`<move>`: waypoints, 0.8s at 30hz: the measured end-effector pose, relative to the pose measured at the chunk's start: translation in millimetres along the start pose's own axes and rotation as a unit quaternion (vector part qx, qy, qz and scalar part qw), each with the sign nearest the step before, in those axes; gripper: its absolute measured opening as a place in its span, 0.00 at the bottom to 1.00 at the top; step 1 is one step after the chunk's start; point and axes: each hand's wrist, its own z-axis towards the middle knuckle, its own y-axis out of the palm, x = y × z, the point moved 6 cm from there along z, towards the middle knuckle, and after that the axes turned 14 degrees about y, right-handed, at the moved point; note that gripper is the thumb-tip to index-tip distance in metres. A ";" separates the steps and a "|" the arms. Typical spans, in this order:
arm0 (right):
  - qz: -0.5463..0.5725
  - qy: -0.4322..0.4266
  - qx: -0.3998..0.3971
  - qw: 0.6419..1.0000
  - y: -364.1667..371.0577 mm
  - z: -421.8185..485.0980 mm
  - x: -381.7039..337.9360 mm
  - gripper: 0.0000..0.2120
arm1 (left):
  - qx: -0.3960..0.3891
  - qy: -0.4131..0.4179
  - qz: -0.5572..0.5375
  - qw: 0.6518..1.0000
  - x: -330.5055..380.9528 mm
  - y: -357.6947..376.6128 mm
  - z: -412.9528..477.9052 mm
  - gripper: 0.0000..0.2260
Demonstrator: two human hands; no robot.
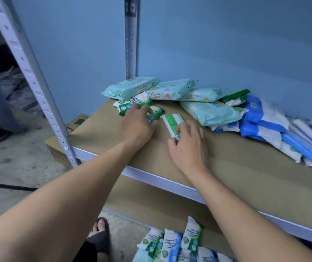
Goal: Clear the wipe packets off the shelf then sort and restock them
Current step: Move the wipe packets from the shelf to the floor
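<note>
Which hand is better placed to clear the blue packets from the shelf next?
Probably the right hand: it lies nearer the blue packets on the shelf, though it holds a green-and-white packet. The left hand sits farther off, gripping a green packet.

Blue wall [227, 44] behind. Cardboard box [78, 120] on concrete floor [9, 167]; black cable [6, 185] at left.

Blue packets [300, 146] cut at right edge, floor packets [170, 242] at bottom; green packet [158, 111] part-hidden by left hand [138, 127], white-green packet [172, 120] by right hand [189, 148].
</note>
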 end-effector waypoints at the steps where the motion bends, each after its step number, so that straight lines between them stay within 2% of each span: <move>1: -0.008 0.004 -0.009 1.000 1.6 0.5 0.1 0.17 | -0.007 0.004 0.006 1.000 0.4 -1.9 0.0 0.15; 4: -0.016 0.009 -0.031 0.999 5.3 2.2 0.1 0.22 | -0.025 0.015 0.029 0.999 -0.8 -8.6 -0.8 0.13; 7: -0.011 0.006 -0.043 0.999 6.4 3.5 1.2 0.25 | -0.044 0.024 0.033 0.998 -4.0 -9.3 -4.0 0.16; 14: -0.025 0.004 -0.064 0.998 -0.2 -0.7 1.6 0.24 | -0.079 0.039 0.045 0.995 -2.2 -23.7 -25.7 0.21; 24: -0.057 -0.045 -0.131 0.989 -55.0 -65.3 29.1 0.23 | -0.139 0.041 0.041 0.989 37.0 -50.1 -90.7 0.18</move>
